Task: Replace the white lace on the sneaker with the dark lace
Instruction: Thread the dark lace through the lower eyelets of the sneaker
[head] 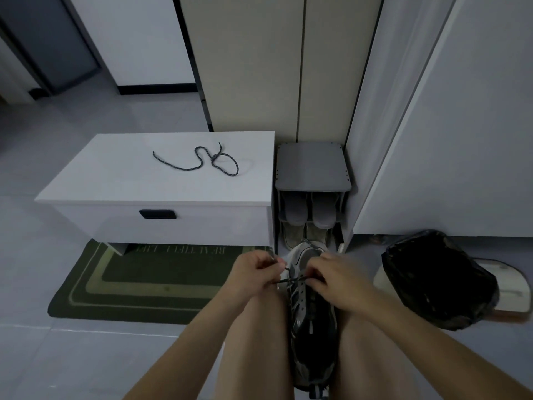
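Observation:
A grey, white and black sneaker [310, 321] rests wedged between my bare knees, toe pointing away from me. My left hand [256, 269] pinches one end of a dark lace [291, 280] at the sneaker's left side. My right hand [334, 280] holds the other part of that lace over the eyelets. The lace stretches taut between both hands across the tongue. A second dark speckled lace [202, 160] lies loosely coiled on top of the white drawer bench [121, 183]. No white lace shows clearly.
A green doormat [115, 287] lies under the bench. A grey shoe rack [313, 180] with slippers stands right of the bench, against beige cabinet doors [259, 67]. A bin with a black bag [438, 278] sits at the right.

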A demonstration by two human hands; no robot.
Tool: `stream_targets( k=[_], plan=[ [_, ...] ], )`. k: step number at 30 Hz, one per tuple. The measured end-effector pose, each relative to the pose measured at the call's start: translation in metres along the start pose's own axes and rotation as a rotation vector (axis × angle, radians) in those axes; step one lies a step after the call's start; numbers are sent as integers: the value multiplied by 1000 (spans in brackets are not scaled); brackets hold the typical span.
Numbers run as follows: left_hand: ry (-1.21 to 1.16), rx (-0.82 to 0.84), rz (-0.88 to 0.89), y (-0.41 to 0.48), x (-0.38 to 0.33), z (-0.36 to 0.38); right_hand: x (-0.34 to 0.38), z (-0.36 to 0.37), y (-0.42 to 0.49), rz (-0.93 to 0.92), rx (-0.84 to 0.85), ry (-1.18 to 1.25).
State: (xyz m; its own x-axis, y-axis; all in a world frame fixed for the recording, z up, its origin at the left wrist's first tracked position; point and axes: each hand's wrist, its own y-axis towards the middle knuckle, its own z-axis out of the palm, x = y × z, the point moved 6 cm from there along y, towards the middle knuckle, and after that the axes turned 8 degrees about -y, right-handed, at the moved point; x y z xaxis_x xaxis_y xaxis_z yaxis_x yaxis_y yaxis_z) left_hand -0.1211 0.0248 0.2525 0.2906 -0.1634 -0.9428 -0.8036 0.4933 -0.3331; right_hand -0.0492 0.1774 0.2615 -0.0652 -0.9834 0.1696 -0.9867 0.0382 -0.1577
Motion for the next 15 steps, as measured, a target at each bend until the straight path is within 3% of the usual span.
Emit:
stream_targets(
  k=[4,9,15],
  plan=[
    [447,9,150,23,2,25,1,7,-12,-47,-156,31],
    [599,-32,143,31,8,31,-6,6,-13,44,-249,101],
    [749,-22,164,26,2,37,-9,11,-10,174,-160,125]
  ],
)
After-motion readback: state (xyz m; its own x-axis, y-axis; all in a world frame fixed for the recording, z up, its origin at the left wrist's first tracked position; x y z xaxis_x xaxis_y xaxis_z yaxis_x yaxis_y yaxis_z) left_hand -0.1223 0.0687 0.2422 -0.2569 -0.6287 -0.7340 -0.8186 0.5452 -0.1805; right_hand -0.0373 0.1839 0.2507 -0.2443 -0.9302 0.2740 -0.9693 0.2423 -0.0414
